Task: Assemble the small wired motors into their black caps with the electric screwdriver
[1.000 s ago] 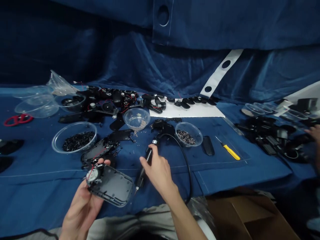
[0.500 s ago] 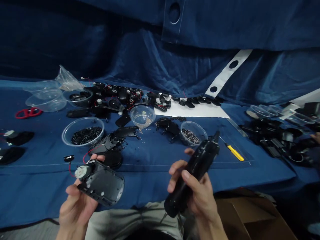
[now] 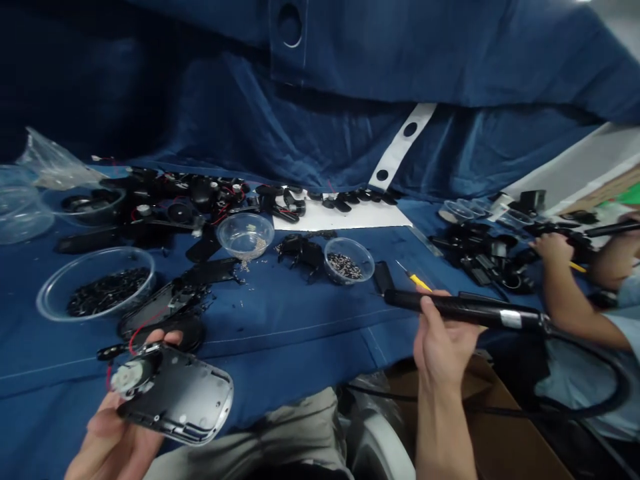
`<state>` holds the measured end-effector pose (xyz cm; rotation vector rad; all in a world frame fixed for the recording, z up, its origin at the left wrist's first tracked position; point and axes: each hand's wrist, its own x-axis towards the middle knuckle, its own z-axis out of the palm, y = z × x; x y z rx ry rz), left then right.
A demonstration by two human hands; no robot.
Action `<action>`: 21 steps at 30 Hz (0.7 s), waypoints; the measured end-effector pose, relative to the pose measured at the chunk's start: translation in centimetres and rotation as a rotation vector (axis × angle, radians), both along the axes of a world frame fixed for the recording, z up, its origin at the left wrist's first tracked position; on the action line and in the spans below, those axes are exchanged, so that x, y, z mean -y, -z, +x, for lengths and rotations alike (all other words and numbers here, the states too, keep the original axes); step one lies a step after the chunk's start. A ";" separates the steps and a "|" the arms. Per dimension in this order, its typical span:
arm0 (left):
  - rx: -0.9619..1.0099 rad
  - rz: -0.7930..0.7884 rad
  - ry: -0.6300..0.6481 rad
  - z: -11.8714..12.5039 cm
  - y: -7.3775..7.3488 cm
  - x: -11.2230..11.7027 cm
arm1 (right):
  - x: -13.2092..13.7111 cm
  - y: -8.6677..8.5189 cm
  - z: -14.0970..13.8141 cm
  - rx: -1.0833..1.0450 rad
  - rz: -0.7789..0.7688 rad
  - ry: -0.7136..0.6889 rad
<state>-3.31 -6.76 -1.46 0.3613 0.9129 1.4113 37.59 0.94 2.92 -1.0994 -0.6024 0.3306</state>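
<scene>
Nearest, the left hand (image 3: 120,427) grasps one casing (image 3: 180,393) from beneath, fingertips showing over its far edge, above the front of the blue cloth (image 3: 295,363). One white round part (image 3: 129,377) sits at its wrist end, with a red wire. Condition: white part in place, casing uncovered, no cover on it; whether its screws are in or out cannot be told.

The right hand (image 3: 445,340) grasps one power screwdriver (image 3: 465,310), which lies crosswise, well apart from the casing; none of its driving is under way here.

Beyond: one yellow-handled screwdriver (image 3: 419,283), and three clear bowls of small pieces: large left bowl (image 3: 53,293), middle bowl (image 3: 231,237), right bowl (image 3: 366,257).

Farther: one white sheet (image 3: 340,219) with dark parts along it, and one heap of dark parts (image 3: 200,193), too tangled to count. At far right, a co-worker's hand (image 3: 554,249).
</scene>
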 end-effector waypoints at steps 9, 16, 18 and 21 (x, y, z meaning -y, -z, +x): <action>-0.147 -0.078 0.036 0.9 -0.6 -0.7 | 0.3 3.0 0.5 0.015 -0.060 0.038; -0.116 -0.090 0.046 0.6 -0.6 -0.7 | 0.2 4.0 0.5 0.004 -0.055 0.022; -0.094 -0.081 0.054 0.6 -0.6 -0.7 | 0.1 4.1 0.4 0.006 -0.042 0.025; -0.097 -0.081 0.043 0.8 -0.9 -0.5 | 0.0 3.8 0.3 -0.002 -0.028 0.021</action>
